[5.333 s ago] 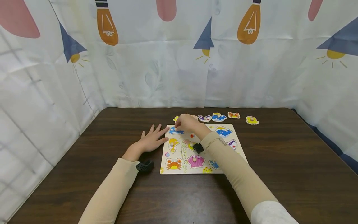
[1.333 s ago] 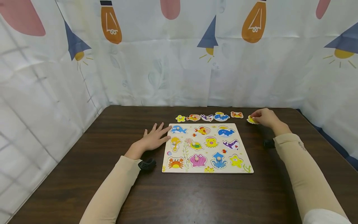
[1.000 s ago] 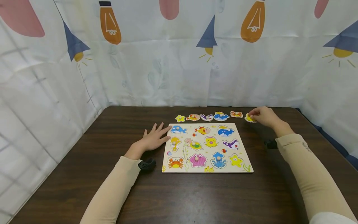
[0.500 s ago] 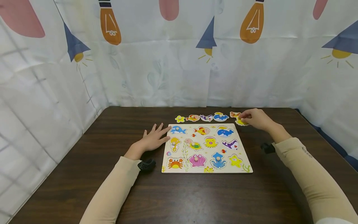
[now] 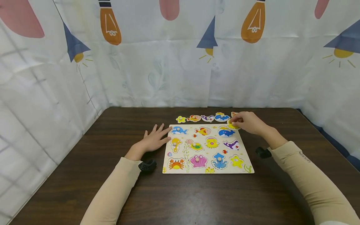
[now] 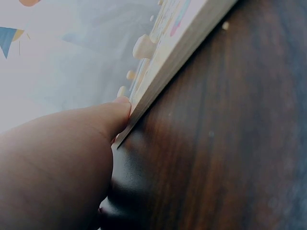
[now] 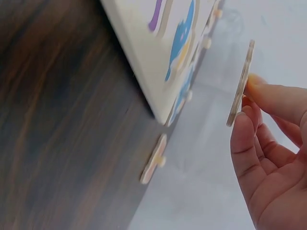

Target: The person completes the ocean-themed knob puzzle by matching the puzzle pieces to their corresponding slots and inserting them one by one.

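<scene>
My right hand (image 5: 250, 122) pinches a yellow octopus puzzle piece (image 5: 231, 126) between thumb and fingers, over the far right corner of the wooden puzzle board (image 5: 245, 156). Edge-on in the right wrist view, the octopus piece (image 7: 241, 86) is raised off the table. Spread and flat, my left hand (image 5: 150, 141) rests on the table with fingertips at the board's left edge. Its thumb (image 6: 115, 115) touches that edge in the left wrist view. Knobbed pieces sit in the board, among them a shell (image 5: 198, 161), a squid (image 5: 219, 162) and a turtle (image 5: 194, 145).
Behind the board lies a row of loose pieces: a star (image 5: 181, 119), a fish (image 5: 194, 118), a purple whale (image 5: 207, 118) and a blue whale (image 5: 222, 117). A crab-like piece (image 5: 233, 113) is partly hidden by the right hand. A patterned curtain (image 5: 180, 72) hangs behind the table.
My right hand left the dolphin at the board's far left, took the octopus piece from the table's far right, and carried it left to the board's corner. The left hand stayed put.
</scene>
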Available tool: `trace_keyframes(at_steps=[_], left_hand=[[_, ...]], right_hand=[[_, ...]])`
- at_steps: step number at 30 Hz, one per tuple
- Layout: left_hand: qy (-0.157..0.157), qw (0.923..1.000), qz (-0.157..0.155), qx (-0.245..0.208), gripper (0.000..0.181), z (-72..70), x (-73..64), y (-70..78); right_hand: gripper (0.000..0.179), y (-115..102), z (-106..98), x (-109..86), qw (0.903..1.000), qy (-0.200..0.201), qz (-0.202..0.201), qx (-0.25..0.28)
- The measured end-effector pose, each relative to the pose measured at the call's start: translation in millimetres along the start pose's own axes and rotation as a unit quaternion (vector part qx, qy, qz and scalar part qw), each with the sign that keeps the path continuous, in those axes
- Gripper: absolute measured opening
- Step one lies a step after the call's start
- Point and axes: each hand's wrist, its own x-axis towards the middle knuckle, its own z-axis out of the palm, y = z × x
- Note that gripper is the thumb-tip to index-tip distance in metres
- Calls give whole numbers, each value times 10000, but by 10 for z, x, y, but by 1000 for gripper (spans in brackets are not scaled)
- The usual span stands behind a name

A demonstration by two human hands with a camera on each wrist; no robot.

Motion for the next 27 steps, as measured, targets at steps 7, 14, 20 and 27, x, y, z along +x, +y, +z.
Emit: trace_keyframes(at_steps=[7, 14, 20, 27], left_hand=[[2, 10000, -18, -22, 67, -2, -4, 0], [4, 10000, -15, -1, 68, 9, 3, -14], [2, 10000, 2, -5, 68, 6, 3, -11], [-14, 10000, 9, 3, 68, 13, 8, -23]], right_hand=[[18, -110, 74, 0, 9996, -224, -195, 11], [17, -234, 160, 18, 9977, -574, -324, 142], [15, -315, 252, 36, 9962, -732, -438, 155], [11, -433, 348, 15, 9939, -851, -702, -11]])
